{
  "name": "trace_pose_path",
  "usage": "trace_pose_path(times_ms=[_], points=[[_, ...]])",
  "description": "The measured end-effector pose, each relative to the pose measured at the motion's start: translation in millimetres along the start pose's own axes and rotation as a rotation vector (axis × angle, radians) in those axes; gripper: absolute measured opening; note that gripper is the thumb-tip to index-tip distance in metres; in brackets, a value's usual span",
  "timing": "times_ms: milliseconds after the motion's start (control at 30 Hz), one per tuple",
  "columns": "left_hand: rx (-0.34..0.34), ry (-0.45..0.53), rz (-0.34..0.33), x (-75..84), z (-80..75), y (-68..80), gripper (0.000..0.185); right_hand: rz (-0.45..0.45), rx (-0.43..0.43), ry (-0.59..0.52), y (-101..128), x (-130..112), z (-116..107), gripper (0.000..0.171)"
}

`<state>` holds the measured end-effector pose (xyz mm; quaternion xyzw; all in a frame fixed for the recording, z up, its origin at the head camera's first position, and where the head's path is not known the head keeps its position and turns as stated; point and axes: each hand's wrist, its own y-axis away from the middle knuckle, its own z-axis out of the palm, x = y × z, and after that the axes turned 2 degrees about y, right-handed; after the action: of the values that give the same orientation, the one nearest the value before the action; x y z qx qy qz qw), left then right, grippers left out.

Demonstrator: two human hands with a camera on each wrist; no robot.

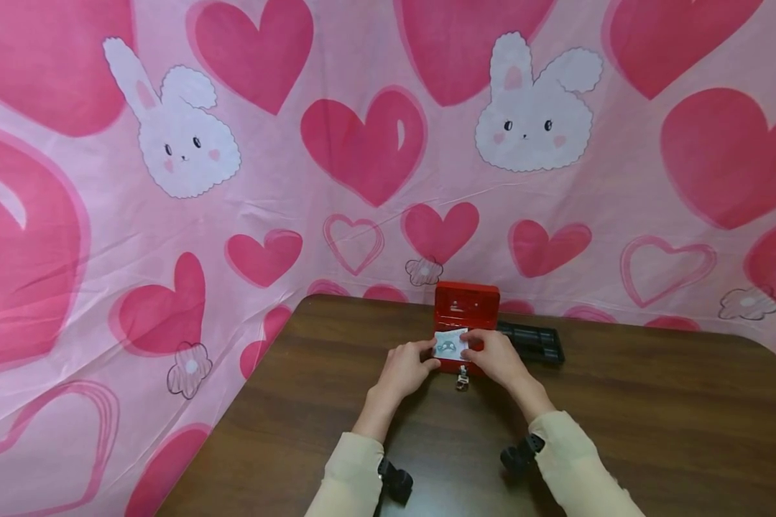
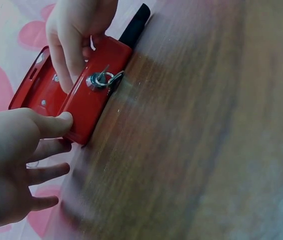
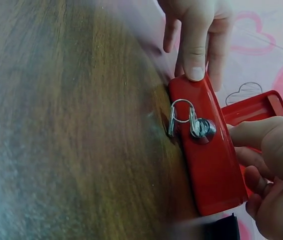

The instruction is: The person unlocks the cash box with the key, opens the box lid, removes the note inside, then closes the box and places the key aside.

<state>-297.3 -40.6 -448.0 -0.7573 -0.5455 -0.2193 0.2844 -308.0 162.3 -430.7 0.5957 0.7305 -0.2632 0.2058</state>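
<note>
A pink cloth (image 1: 297, 215) printed with hearts and rabbits hangs behind and to the left of the red box, dropping past the table's far and left edges. The dark wooden table (image 1: 653, 416) carries the red box near its far edge; wide bare wood spreads to the right of the box and toward the person, with less room behind it. The red box (image 1: 465, 319) stands open, lid raised upright at the back. A black tray (image 1: 533, 341) lies just right of the box, touching or nearly touching it. The left hand (image 1: 406, 370) sits at the box's left front corner, thumb pressed on the front wall, other fingers spread and relaxed, gripping nothing. The right hand (image 1: 499, 359) is at the box's right front corner, thumb over the rim and fingers curled round the wall. A white slip (image 1: 450, 346) lies in the box between both hands; whether fingers pinch it cannot be told. Keys on a ring (image 3: 189, 122) hang from the lock in the box's front wall.
</note>
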Motion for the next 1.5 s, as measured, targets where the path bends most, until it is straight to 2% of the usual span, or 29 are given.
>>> trace_pose_path(times_ms=[333,600,933,1067,1267,1500], points=[[-0.004,0.009,-0.016,1.2,0.9,0.5,0.046,0.015,0.081,-0.077,9.0,6.3,-1.3,0.039],[0.01,-0.028,0.003,0.1,3.7,-0.7,0.045,0.021,0.161,-0.161,20.4,12.5,-4.0,0.04],[-0.005,-0.001,-0.015,2.0,5.3,0.1,0.045,0.001,0.26,-0.179,29.0,17.8,-9.7,0.037],[-0.005,0.018,-0.024,2.5,4.5,-0.5,0.046,-0.012,0.267,-0.185,29.6,17.8,-17.4,0.037],[-0.002,0.025,-0.028,1.0,3.4,-3.9,0.047,-0.019,0.221,-0.186,29.4,18.0,-30.8,0.038],[-0.008,0.029,-0.035,-1.2,2.8,-4.8,0.047,-0.07,0.214,-0.154,31.5,26.3,-40.8,0.034]])
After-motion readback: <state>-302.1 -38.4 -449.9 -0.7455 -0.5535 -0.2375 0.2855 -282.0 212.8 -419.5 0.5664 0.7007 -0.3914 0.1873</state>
